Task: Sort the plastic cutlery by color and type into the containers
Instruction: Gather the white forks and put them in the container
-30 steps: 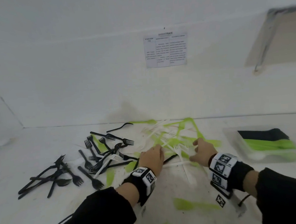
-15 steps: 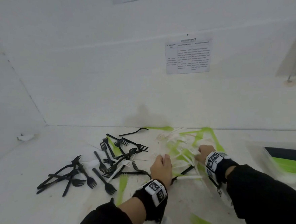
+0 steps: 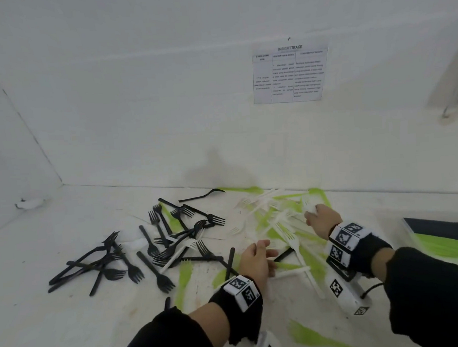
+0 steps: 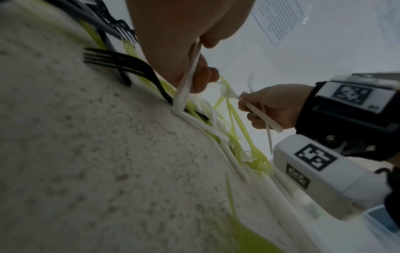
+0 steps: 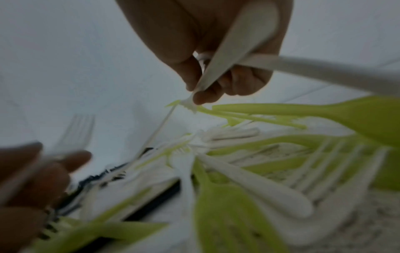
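Note:
Mixed plastic cutlery lies on the white table: black forks (image 3: 157, 248) at the left, white forks (image 3: 289, 237) and green pieces (image 3: 184, 274) tangled in the middle. My left hand (image 3: 258, 258) sits at the near edge of the white-and-green heap. In the left wrist view it (image 4: 194, 71) pinches a white fork handle (image 4: 187, 82) whose end touches the table. My right hand (image 3: 319, 218) is at the far right of the heap. Its fingers (image 5: 216, 77) are curled round white forks (image 5: 238, 42), with a head sticking out (image 3: 309, 208).
A clear container (image 3: 390, 216) at the right edge holds black and green cutlery. The back wall runs just behind the heap, with a printed sheet (image 3: 290, 74) on it. A side wall closes the left. Loose green pieces (image 3: 312, 338) lie near the front.
My right hand has reached a little farther into the heap, towards the wall, with white forks in it. My left hand has barely shifted. The head view has tilted.

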Demonstrator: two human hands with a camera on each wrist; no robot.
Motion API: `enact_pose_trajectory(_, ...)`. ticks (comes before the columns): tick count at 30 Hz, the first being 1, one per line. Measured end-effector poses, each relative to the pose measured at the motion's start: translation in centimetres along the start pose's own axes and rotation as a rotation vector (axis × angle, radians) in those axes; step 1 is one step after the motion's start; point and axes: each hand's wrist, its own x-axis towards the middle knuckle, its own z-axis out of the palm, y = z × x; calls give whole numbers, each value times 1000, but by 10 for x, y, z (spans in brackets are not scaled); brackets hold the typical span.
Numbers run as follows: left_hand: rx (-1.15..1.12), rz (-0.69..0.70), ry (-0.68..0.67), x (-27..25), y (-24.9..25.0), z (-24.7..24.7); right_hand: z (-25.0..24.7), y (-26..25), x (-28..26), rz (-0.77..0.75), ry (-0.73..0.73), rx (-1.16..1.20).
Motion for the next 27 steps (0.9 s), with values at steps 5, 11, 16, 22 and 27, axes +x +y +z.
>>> enact_pose_trajectory(5, -219, -71, -46, -2, 6, 8, 16, -12, -25, -78, -59, 247)
enact_pose_trajectory(11, -239, -82, -49, -1, 6, 7, 15, -26, -44, -139, 155, 272)
enact_pose_trajectory(16, -231, -71, -121, 0, 8, 5, 39, -30, -61, -221, -195, 68)
enact_pose_trajectory(22, -195, -79, -92, -3, 8, -3, 56, -41, -67, -93, -243, 298)
enact_pose_trajectory(27, -141, -75, -167, -11, 8, -6, 58, -52, -66, -54, -168, 337)
